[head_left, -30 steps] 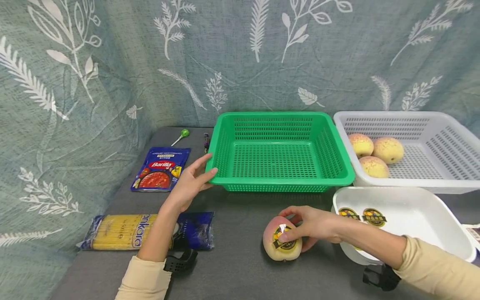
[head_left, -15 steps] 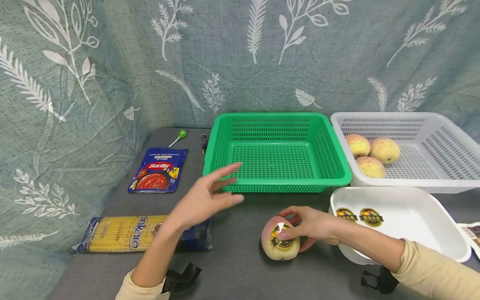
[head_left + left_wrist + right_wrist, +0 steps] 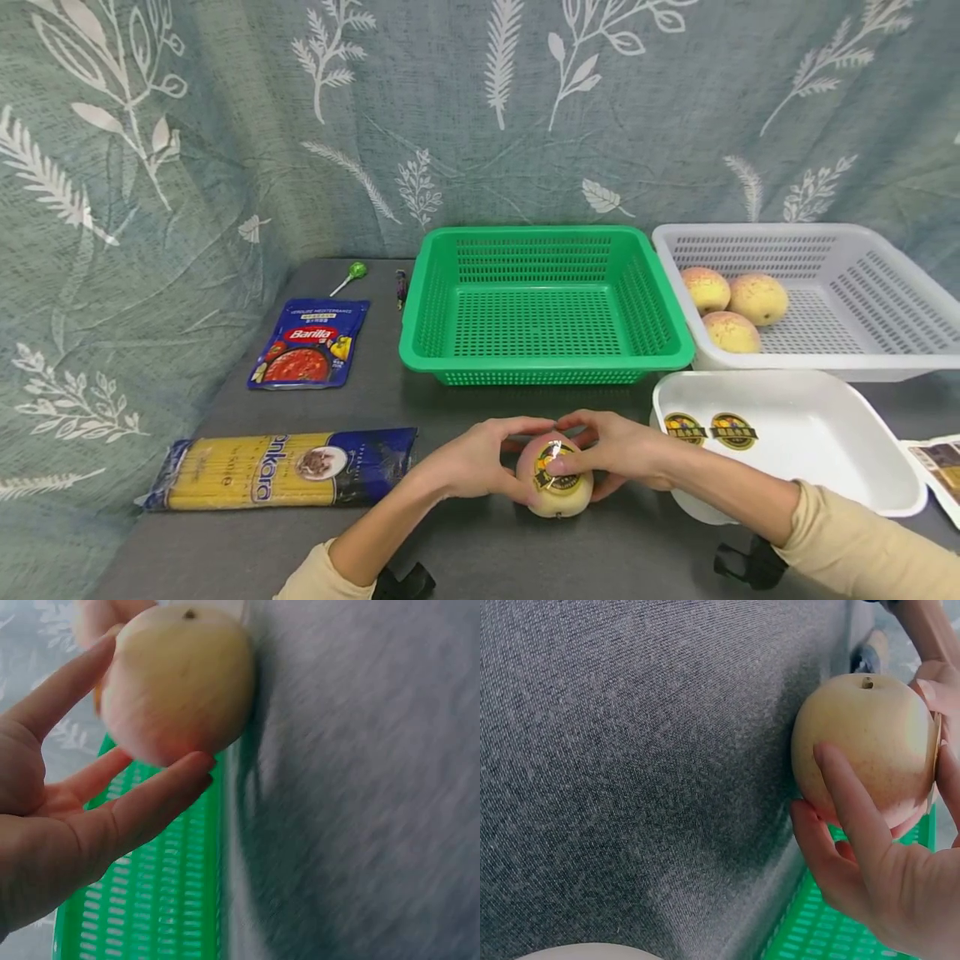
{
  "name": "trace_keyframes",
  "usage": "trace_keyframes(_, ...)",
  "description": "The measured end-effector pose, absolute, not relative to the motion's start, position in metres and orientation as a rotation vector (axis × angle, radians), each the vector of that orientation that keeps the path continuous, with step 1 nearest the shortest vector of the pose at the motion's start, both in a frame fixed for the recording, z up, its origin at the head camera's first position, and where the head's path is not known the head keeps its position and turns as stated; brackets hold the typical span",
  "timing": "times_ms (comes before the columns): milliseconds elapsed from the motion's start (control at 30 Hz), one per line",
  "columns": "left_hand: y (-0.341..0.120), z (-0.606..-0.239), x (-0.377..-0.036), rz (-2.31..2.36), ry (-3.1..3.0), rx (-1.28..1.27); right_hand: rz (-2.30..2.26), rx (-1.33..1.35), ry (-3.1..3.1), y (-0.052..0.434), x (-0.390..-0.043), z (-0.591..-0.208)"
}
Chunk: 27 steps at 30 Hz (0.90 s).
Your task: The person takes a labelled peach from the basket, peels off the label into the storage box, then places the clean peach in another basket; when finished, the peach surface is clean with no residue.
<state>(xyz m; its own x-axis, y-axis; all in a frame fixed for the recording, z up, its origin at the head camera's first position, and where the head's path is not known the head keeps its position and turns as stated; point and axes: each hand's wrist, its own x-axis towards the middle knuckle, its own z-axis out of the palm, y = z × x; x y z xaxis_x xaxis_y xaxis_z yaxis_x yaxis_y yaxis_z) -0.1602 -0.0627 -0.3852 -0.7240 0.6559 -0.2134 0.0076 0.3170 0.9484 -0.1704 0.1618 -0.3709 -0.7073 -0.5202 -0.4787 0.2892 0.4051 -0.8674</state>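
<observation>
A pink-yellow peach (image 3: 553,482) with a round sticker (image 3: 552,477) on its top sits on the grey table in front of the green basket (image 3: 540,362). My left hand (image 3: 480,458) cups the peach from its left side, fingers curved round it (image 3: 169,787). My right hand (image 3: 618,454) holds it from the right, thumb on the sticker; in the right wrist view its fingers (image 3: 851,802) wrap the fruit (image 3: 862,746). The green basket holds nothing.
A white basket (image 3: 885,333) at the back right holds three peaches (image 3: 731,304). A white tray (image 3: 817,467) with two stickers (image 3: 708,429) lies right of my hands. A spaghetti pack (image 3: 277,477), a Barilla pouch (image 3: 309,343) and a green lollipop (image 3: 351,275) lie on the left.
My left hand left the green basket's corner, swung down to the right and now cups the peach. My right hand stayed on the peach.
</observation>
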Motion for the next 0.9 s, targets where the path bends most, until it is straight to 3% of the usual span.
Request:
trace_keyframes(433,-0.058,-0.389,-0.159,1.413,2.086,0.632,-1.443,-0.201,2.101,0.18,-0.173,-0.357)
trace_keyframes(900,-0.056,-0.392,-0.161,1.418,2.061,0.605,-1.587,-0.255,1.721,0.187,-0.172,-0.362)
